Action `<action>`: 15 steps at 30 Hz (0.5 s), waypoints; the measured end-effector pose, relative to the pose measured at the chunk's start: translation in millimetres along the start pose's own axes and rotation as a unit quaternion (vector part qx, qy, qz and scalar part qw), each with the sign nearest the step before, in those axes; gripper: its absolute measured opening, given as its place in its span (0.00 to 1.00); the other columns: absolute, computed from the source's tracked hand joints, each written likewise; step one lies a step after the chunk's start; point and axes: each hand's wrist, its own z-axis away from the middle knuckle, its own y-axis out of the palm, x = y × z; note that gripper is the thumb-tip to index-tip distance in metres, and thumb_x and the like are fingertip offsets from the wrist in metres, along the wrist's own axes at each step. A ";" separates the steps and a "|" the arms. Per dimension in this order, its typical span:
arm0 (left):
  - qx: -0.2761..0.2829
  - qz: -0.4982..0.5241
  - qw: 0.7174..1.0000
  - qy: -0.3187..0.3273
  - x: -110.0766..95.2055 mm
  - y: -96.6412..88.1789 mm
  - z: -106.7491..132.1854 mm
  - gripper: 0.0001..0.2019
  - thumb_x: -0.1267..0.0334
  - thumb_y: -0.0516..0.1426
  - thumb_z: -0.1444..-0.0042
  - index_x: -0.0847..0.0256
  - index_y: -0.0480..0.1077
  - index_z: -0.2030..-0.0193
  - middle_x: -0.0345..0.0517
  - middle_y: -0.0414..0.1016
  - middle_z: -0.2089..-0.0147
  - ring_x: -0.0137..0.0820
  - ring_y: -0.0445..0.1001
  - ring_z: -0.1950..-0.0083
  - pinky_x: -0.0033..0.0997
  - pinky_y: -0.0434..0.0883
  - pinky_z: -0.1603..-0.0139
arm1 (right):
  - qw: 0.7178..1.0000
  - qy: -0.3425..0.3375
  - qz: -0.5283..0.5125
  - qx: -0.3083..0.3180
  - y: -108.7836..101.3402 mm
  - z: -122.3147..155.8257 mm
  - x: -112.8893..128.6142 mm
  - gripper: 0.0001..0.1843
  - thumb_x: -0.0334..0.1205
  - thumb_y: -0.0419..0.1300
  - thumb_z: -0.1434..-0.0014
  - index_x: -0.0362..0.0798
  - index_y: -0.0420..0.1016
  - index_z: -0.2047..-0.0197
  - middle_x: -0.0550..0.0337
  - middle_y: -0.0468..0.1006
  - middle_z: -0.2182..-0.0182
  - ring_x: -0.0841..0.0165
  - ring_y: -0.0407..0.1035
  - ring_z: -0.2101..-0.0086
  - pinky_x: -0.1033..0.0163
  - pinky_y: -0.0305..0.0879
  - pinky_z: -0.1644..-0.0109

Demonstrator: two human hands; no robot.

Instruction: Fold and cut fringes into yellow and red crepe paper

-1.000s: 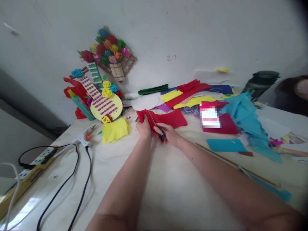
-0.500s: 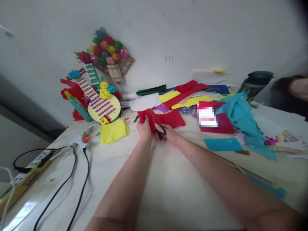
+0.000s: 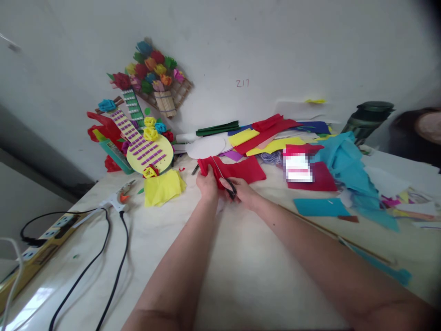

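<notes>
Folded red crepe paper or thin cloth [image 3: 251,169] lies across the middle of the table, its left end lifted in my left hand [image 3: 207,183]. The fingers of that hand are closed round the red folds. My right hand [image 3: 241,193] grips black-handled scissors [image 3: 231,187]. Their blade runs up and left over the red material, just right of my left fingers. How far the lower blade reaches is hidden by the material. A stack of yellow sheets [image 3: 164,187] lies left of my left hand.
A guitar-shaped craft [image 3: 149,154] and paper flowers [image 3: 151,64] stand at the back left. A glue gun [image 3: 115,202], cables and a power strip [image 3: 44,248] lie left. Coloured sheets [image 3: 272,133], blue paper [image 3: 344,161] and a dark bottle [image 3: 368,119] are at the right; a person sits beyond.
The scissors' handles have closed together in my right hand, and their blades look closer together. My left hand keeps its hold on the red material.
</notes>
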 end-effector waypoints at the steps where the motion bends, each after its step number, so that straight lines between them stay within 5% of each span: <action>1: -0.001 0.001 1.000 0.000 -0.3 0.0 0.2 0.13 0.56 0.57 0.56 0.66 0.68 0.71 0.43 0.68 0.76 0.26 0.66 0.75 0.26 0.64 0.72 | 1.000 -0.001 0.000 -0.001 0.2 -0.1 -0.2 0.23 0.60 0.57 0.56 0.46 0.63 0.77 0.67 0.64 0.87 0.78 0.58 0.87 0.72 0.44 0.89; 15: -0.006 0.013 1.000 -0.023 -1.8 1.0 0.7 0.12 0.56 0.56 0.56 0.64 0.68 0.69 0.43 0.69 0.75 0.29 0.68 0.72 0.29 0.65 0.70 | 1.000 -0.016 -0.018 -0.009 3.1 -1.4 -2.1 0.21 0.58 0.58 0.56 0.46 0.63 0.78 0.70 0.60 0.88 0.79 0.54 0.88 0.71 0.47 0.87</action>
